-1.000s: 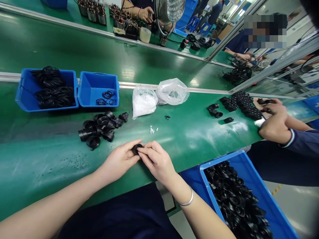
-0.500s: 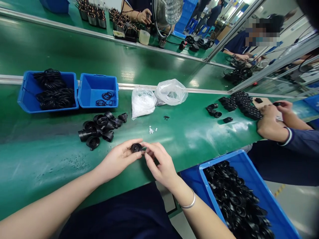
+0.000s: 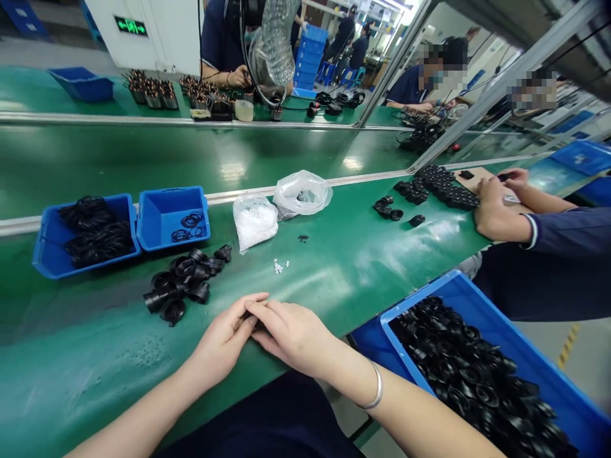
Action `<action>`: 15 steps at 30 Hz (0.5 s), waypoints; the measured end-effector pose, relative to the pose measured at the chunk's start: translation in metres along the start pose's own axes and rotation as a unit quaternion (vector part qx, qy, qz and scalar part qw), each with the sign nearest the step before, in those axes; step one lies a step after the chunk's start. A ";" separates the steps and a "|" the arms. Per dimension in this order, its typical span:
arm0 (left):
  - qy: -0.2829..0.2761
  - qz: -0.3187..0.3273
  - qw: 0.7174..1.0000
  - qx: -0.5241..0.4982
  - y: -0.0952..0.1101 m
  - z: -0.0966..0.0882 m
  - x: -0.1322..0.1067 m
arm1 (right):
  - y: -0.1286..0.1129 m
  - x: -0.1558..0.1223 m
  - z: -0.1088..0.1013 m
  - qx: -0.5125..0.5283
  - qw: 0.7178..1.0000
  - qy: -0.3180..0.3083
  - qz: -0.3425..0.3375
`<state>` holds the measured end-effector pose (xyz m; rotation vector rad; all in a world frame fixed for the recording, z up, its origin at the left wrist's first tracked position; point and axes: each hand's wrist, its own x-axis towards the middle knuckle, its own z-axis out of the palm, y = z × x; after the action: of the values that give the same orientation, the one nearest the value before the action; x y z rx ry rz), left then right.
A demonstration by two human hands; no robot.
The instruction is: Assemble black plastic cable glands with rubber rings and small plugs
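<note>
Though mostly hidden, 1 blk part [image 3: 252, 324] in closed fingers [image 3: 270, 313], L hand [image 3: 223, 338], R hand [image 3: 292, 333].

Long green workbenches [image 3: 119, 152] with metal rails [image 3: 286, 124] run toward a white wall [image 3: 162, 25] bearing a green exit sign [image 3: 130, 25]

Listed on the green belt [image 3: 363, 261]: a blue bin [image 3: 50, 245] filled with black rings; a second blue bin [image 3: 167, 207] (few rings inside); piled black caps [image 3: 184, 280]; a white bag [image 3: 255, 219]; a clear bag [image 3: 303, 191]; a large blue crate [image 3: 539, 381] stocked with black parts.
</note>
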<state>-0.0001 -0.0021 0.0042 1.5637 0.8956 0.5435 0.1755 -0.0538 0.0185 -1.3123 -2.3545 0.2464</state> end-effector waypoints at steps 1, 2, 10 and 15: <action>0.000 0.005 1.000 0.001 -0.001 -0.001 -0.001 | 0.000 0.002 0.000 -0.012 1.000 0.004 -0.010; -0.003 0.004 1.000 -0.005 -0.002 -0.001 -0.002 | 0.000 0.003 -0.001 -0.020 1.000 0.007 -0.018; -0.050 -0.022 0.998 0.006 -0.003 0.012 -0.006 | 0.006 -0.007 0.000 -0.065 0.995 0.032 -0.065; 0.016 0.096 0.962 0.255 0.030 -0.010 0.011 | 0.084 -0.020 -0.037 -0.035 0.961 0.136 0.239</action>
<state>0.0056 0.0124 0.0337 2.1313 0.9622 0.4967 0.2655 -0.0278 0.0166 -1.8132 -1.8101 0.1146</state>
